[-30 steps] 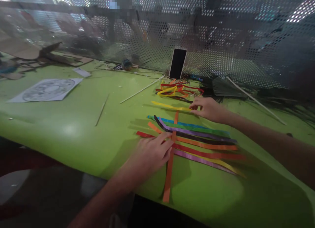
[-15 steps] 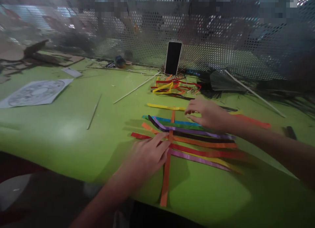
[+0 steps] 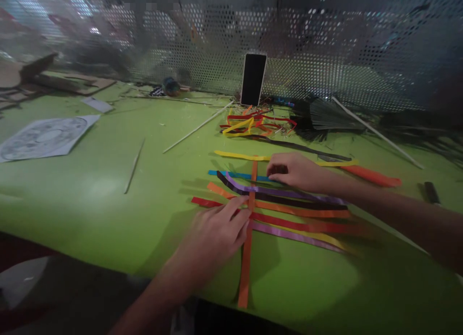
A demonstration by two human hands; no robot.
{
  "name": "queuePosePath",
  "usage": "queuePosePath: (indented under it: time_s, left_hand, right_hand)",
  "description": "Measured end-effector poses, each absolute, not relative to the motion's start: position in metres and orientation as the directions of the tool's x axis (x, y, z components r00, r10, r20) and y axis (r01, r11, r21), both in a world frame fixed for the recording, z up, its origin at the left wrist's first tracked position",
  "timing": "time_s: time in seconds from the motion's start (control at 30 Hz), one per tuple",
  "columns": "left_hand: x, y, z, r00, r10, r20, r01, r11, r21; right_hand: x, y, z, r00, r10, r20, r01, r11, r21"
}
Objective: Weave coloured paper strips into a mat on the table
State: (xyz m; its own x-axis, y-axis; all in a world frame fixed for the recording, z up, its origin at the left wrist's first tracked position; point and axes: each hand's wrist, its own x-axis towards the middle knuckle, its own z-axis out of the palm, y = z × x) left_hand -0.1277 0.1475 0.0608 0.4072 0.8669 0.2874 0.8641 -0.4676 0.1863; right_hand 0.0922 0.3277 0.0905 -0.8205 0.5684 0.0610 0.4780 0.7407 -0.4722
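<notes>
Several coloured strips lie crosswise over a long orange strip [image 3: 245, 262] that runs toward the table's near edge. My left hand [image 3: 219, 226] rests on them with its fingers apart, the fingertips pressing at the crossing beside the red strip [image 3: 282, 221]. Thumb and fingers of my right hand [image 3: 298, 171] are pinched at the blue strip [image 3: 240, 175], right of the crossing. Below the blue one lie a purple strip [image 3: 289, 194], a black strip [image 3: 304, 203] and another orange one. A yellow strip [image 3: 237, 155] crosses near the far end, partly behind my right hand.
On the green table [image 3: 90, 180], a phone [image 3: 253, 79] leans upright against a perforated metal screen [image 3: 213, 50]. Tangled strips [image 3: 249, 125] lie before it. Thin sticks [image 3: 198, 127], a printed sheet [image 3: 47, 137], cardboard pieces [image 3: 75, 84] and dark bristles [image 3: 333, 115] lie around.
My right hand has come down and slightly left onto the blue strip, its fingers now closed. The green strip below it shows much less. My left hand stays in place.
</notes>
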Motion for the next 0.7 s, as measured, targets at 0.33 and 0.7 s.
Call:
queuePosePath:
  time_s: [0.33, 0.7]
  left_hand:
    - [-0.1275, 0.1473, 0.0600, 0.400, 0.857, 0.325, 0.863, -0.472, 0.181]
    - [-0.1278, 0.1479, 0.0603, 0.398, 0.873, 0.281, 0.873, -0.455, 0.177]
  right_hand:
    - [0.0917, 0.3303, 0.0865, -0.865, 0.477, 0.155, 0.453, 0.876, -0.167]
    - [0.0938, 0.3245, 0.0846, -0.844, 0.509, 0.171, 0.495, 0.861, -0.121]
